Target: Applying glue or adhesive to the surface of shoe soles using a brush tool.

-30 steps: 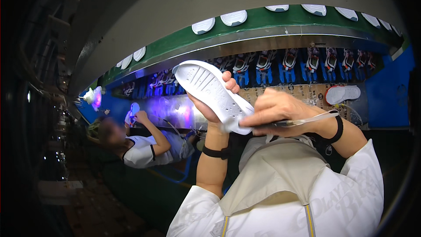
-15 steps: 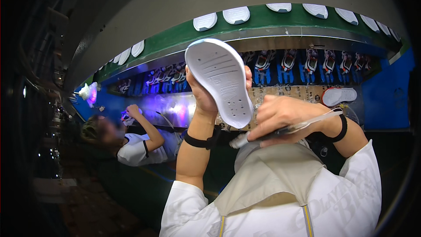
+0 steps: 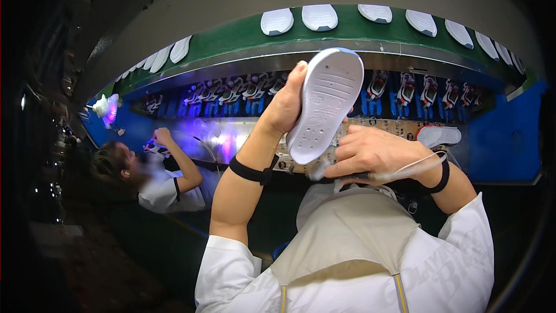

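Note:
A white shoe sole (image 3: 330, 95), toe end up and leaning right, is gripped by my left hand (image 3: 288, 104) along its left edge. Its inner face, with grooves and several small holes, is turned toward me. My right hand (image 3: 376, 153) is closed around a slim brush (image 3: 359, 178) just below and right of the sole's heel. The whitish brush head (image 3: 318, 170) is blurred, and I cannot tell if it touches the heel. From the brush a clear tube (image 3: 414, 168) runs back over my right wrist.
More white soles (image 3: 319, 18) lie along a green conveyor belt (image 3: 231, 40). Beneath it, several shoe uppers (image 3: 405, 90) stand on blue holders. A red-rimmed white sole (image 3: 438, 135) rests on the bench at right. Another person (image 3: 168, 179) works at left, near a glowing lamp (image 3: 107, 110).
The sole has swung from leaning left to leaning right, its toe end moving right. My left hand has turned with it. The brush head is nearer the heel.

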{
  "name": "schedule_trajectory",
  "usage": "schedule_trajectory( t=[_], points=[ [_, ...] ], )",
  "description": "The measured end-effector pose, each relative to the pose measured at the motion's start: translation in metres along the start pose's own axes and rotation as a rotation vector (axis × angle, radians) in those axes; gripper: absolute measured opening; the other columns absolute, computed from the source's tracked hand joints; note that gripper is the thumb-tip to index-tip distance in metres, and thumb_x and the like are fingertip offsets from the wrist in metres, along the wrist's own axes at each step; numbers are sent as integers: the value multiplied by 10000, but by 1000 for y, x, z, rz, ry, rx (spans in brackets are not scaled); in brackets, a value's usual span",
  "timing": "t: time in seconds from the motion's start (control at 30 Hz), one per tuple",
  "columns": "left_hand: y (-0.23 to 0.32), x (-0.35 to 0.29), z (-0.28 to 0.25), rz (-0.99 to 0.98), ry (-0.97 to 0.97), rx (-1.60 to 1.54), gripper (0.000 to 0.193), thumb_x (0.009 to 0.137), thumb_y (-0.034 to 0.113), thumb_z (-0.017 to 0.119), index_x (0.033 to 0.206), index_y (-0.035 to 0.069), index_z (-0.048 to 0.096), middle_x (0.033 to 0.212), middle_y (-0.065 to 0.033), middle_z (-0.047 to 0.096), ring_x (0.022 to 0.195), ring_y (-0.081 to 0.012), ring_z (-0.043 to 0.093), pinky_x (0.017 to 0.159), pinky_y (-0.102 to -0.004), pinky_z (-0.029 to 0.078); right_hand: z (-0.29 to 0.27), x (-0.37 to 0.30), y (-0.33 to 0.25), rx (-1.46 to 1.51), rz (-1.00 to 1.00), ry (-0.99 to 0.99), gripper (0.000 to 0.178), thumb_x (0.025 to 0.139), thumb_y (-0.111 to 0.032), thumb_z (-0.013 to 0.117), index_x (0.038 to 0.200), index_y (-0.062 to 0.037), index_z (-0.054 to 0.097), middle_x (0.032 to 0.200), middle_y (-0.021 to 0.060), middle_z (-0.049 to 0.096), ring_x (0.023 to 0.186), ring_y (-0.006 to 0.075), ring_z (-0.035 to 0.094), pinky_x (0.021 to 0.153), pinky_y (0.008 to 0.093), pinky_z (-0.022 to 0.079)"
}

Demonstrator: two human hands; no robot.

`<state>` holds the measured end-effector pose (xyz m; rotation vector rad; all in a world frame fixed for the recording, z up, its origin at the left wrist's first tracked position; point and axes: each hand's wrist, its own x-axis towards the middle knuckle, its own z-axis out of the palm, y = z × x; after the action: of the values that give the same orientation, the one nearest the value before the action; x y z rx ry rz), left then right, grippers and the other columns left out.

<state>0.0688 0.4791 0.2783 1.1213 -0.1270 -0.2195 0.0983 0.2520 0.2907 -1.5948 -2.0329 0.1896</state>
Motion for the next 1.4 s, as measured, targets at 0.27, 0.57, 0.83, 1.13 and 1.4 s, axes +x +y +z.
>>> schedule_trajectory(
  t=[0.27, 0.57, 0.83, 1.13, 1.4],
  points=[
    [4, 5, -8, -195, 95, 150, 733, 1109, 578, 248, 1399, 5, 602, 1227, -190, 721, 1037, -252, 729, 937, -376, 601, -3, 11, -2, -77, -13, 28, 318, 887, -172, 768, 1192, -94, 722, 1002, 82, 685, 984, 294, 661, 933, 433, 480],
    [4, -4, -22, -354, 141, 475, 697, 1100, 599, 341, 1373, 34, 645, 1243, -149, 718, 1061, -207, 706, 956, -343, 568, 0, 21, 1, 11, 11, -72, 350, 843, -163, 750, 1186, -96, 727, 945, 55, 671, 983, 268, 639, 920, 441, 467],
    [-2, -26, -34, -371, 229, 437, 702, 1109, 589, 315, 1350, 28, 661, 1217, -139, 727, 1035, -198, 701, 938, -343, 562, 5, 28, 12, 36, 33, -82, 318, 870, -175, 720, 1181, -105, 731, 1030, 65, 682, 1024, 276, 633, 940, 444, 456],
    [-54, -64, -109, -207, 369, 60, 804, 1093, 631, 190, 1394, -1, 585, 1173, -203, 728, 984, -316, 745, 860, -437, 629, 32, 35, 31, 237, 59, -163, 308, 878, -148, 777, 1180, -97, 750, 912, 54, 651, 913, 245, 622, 843, 395, 443],
    [-171, -174, -175, 151, 552, -731, 975, 984, 810, 202, 1509, 26, 449, 1492, -285, 499, 1303, -521, 537, 1048, -706, 445, 80, -3, 50, 528, 613, 427, 246, 841, -89, 709, 1079, -63, 766, 829, 88, 707, 714, 180, 632, 705, 317, 496]
  ],
)
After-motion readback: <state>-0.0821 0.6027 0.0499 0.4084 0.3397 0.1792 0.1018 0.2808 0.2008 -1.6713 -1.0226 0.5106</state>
